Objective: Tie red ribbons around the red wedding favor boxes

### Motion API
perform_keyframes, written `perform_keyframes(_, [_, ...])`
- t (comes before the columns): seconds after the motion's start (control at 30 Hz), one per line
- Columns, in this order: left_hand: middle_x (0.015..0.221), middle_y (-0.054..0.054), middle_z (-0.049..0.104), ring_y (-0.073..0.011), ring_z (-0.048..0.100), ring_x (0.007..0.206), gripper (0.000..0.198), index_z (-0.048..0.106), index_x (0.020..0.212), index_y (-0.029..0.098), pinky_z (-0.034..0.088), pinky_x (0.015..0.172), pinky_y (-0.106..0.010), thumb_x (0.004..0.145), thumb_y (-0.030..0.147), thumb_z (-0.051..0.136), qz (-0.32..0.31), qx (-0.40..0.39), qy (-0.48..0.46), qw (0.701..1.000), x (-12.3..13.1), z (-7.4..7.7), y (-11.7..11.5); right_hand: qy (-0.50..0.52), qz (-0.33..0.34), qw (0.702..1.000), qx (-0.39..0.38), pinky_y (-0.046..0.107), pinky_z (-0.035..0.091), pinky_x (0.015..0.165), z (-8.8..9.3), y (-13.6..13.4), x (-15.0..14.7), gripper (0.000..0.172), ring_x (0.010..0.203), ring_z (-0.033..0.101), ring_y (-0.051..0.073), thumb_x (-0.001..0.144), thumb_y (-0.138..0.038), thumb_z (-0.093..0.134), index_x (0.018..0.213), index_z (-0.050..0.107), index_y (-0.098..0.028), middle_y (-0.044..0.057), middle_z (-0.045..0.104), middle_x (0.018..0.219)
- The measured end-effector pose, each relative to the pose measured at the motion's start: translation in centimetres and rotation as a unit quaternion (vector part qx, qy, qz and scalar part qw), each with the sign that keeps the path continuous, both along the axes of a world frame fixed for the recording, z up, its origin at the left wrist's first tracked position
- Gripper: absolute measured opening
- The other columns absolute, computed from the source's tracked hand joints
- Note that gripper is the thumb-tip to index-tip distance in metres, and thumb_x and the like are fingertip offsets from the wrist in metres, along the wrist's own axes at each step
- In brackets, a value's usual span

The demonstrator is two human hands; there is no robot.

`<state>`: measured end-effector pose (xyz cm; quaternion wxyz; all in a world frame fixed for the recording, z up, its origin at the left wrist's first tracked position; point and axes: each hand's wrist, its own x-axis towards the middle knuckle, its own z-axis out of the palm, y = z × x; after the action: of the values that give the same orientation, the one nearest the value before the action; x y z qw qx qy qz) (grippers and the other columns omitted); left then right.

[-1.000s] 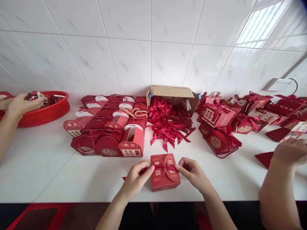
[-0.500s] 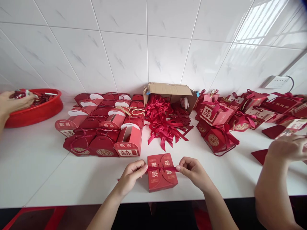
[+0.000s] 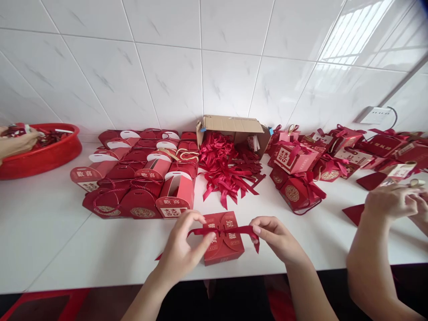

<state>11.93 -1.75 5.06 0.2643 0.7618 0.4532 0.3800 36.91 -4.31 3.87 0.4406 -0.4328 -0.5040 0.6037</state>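
A small red gift box (image 3: 223, 243) with gold characters sits near the front edge of the white table (image 3: 50, 232). A dark red ribbon (image 3: 230, 230) lies across its top. My left hand (image 3: 182, 247) pinches the ribbon's left part, fingers closed, thumb against the box. My right hand (image 3: 277, 238) pinches the ribbon's right end, which hangs down at the box's right side.
Rows of red handled boxes (image 3: 147, 178) stand behind on the left. A cardboard carton (image 3: 234, 127) spills red ribbons (image 3: 227, 171). Finished ribboned boxes (image 3: 299, 171) crowd the right. A red basin (image 3: 40, 154) sits far left. Another person's hands (image 3: 389, 203) work at the right.
The ribbon has been drawn out wider across the box top, and my left hand has shifted over the box's left side. The person at far left has pulled their hand back toward the basin.
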Motion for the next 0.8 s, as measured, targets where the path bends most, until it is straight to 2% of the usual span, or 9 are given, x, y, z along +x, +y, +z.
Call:
perform_keyframes(0.1, [0.089, -0.002, 0.056, -0.0202, 0.056, 0.085, 0.022, 0.046, 0.088, 0.023, 0.047, 0.078, -0.033, 0.08, 0.028, 0.066, -0.057, 0.028, 0.047, 0.997, 2.2, 0.8, -0.4, 0.045, -0.007, 0.998, 0.032, 0.029, 0.05, 0.065, 0.9, 0.1, -1.1, 0.023, 0.063, 0.056, 0.014, 0.083, -0.042, 0.068, 0.082, 0.073, -0.019, 0.001, 0.061, 0.067])
perform_keyframes(0.17, [0.082, -0.001, 0.054, -0.0192, 0.053, 0.077, 0.024, 0.042, 0.084, 0.023, 0.046, 0.074, -0.034, 0.079, 0.027, 0.065, -0.046, 0.062, 0.06, 0.995, 3.6, 0.7, -0.3, 0.058, 0.001, 0.997, 0.044, 0.03, 0.051, 0.074, 1.5, 0.0, -1.6, 0.02, 0.068, 0.059, 0.015, 0.084, -0.039, 0.068, 0.089, 0.075, -0.021, 0.001, 0.065, 0.07])
perform_keyframes(0.23, [0.076, 0.0, 0.05, -0.0181, 0.05, 0.072, 0.022, 0.038, 0.08, 0.024, 0.044, 0.07, -0.033, 0.082, 0.023, 0.06, -0.014, 0.104, 0.057, 0.993, 4.4, 0.5, 0.0, 0.056, 0.005, 0.997, 0.047, 0.031, 0.051, 0.075, 2.0, -0.2, -1.8, 0.021, 0.07, 0.061, 0.015, 0.084, -0.039, 0.068, 0.092, 0.076, -0.021, 0.002, 0.067, 0.071])
perform_keyframes(0.37, [0.073, 0.001, 0.044, -0.0172, 0.046, 0.068, 0.02, 0.035, 0.081, 0.024, 0.042, 0.066, -0.031, 0.081, 0.016, 0.053, 0.038, 0.159, 0.024, 0.986, 4.3, 0.1, 0.7, -0.026, -0.026, 0.998, 0.044, 0.03, 0.05, 0.069, 2.5, -0.7, -1.2, 0.025, 0.066, 0.061, 0.016, 0.082, -0.044, 0.068, 0.089, 0.075, -0.02, 0.002, 0.066, 0.068])
perform_keyframes(0.43, [0.074, 0.001, 0.043, -0.0168, 0.045, 0.067, 0.019, 0.035, 0.082, 0.024, 0.042, 0.065, -0.031, 0.081, 0.017, 0.053, 0.04, 0.165, 0.015, 0.985, 4.1, 0.2, 0.8, -0.108, -0.046, 0.991, 0.067, 0.031, 0.05, 0.074, 2.4, -0.7, -1.2, 0.027, 0.067, 0.061, 0.016, 0.083, -0.044, 0.067, 0.095, 0.074, -0.021, 0.0, 0.064, 0.067])
perform_keyframes(0.5, [0.074, 0.001, 0.042, -0.0165, 0.045, 0.067, 0.019, 0.035, 0.083, 0.023, 0.041, 0.065, -0.03, 0.082, 0.019, 0.053, 0.037, 0.164, 0.008, 0.986, 4.0, 0.4, 0.7, -0.172, -0.051, 0.978, 0.104, 0.034, 0.049, 0.083, 2.2, -0.3, -1.7, 0.031, 0.071, 0.061, 0.017, 0.085, -0.042, 0.064, 0.108, 0.071, -0.023, -0.002, 0.062, 0.067])
perform_keyframes(0.57, [0.074, 0.002, 0.042, -0.0164, 0.045, 0.068, 0.019, 0.035, 0.082, 0.023, 0.041, 0.066, -0.031, 0.082, 0.02, 0.054, 0.031, 0.153, -0.006, 0.988, 4.1, 0.6, 0.6, -0.194, -0.037, 0.971, 0.137, 0.033, 0.048, 0.083, 1.8, 0.1, -2.8, 0.032, 0.071, 0.06, 0.016, 0.087, -0.039, 0.062, 0.114, 0.069, -0.024, -0.002, 0.06, 0.067])
perform_keyframes(0.67, [0.077, 0.001, 0.042, -0.0164, 0.045, 0.07, 0.019, 0.036, 0.083, 0.023, 0.041, 0.068, -0.031, 0.079, 0.017, 0.053, -0.005, 0.099, -0.027, 0.995, 3.6, 1.0, 0.4, -0.178, -0.034, 0.969, 0.166, 0.029, 0.048, 0.073, 1.4, 0.5, -4.7, 0.02, 0.069, 0.057, 0.015, 0.088, -0.033, 0.059, 0.096, 0.074, -0.022, 0.0, 0.063, 0.071])
perform_keyframes(0.8, [0.09, -0.002, 0.047, -0.0186, 0.049, 0.086, 0.024, 0.04, 0.093, 0.023, 0.043, 0.08, -0.032, 0.073, 0.013, 0.048, -0.065, 0.006, -0.051, 0.997, 1.3, 0.7, 0.3, -0.151, -0.084, 0.965, 0.197, 0.028, 0.046, 0.067, 0.7, 0.6, -6.1, 0.013, 0.072, 0.056, 0.016, 0.086, -0.03, 0.062, 0.08, 0.068, -0.02, 0.004, 0.063, 0.082])
